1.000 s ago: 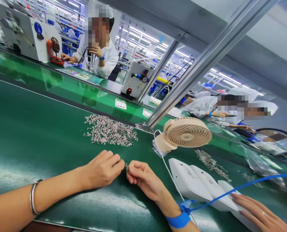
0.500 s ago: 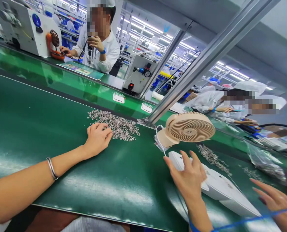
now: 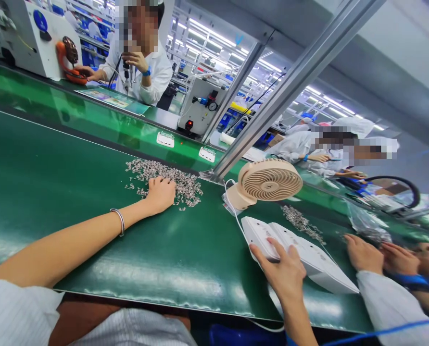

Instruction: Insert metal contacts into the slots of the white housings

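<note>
My left hand (image 3: 161, 195) rests at the near side of a heap of small silvery metal pieces (image 3: 185, 185). Its fingers curl down into the heap, and the tips are hidden, so what they grip is unclear. My right hand (image 3: 285, 273) lies over a row of white plastic housings (image 3: 319, 262), fingers spread and touching their near side. Nothing is visibly lifted in it. Beyond the housings, a smaller heap of metal pieces (image 3: 301, 221) lies on the green work surface (image 3: 73, 182).
A beige fan (image 3: 270, 180) with a white cable stands beside a slanting metal post (image 3: 272, 110). At right are a co-worker's hand (image 3: 364, 254), further hands (image 3: 400, 259) and a plastic bag (image 3: 369, 223). Two white pieces (image 3: 165, 139) lie across the divider, near a person (image 3: 157, 72) holding a tool.
The view has shifted. My left hand has moved rightward along the heap, its fingers now deeper in it. My right hand has come down onto the white housings. The co-worker's hands at right have moved.
</note>
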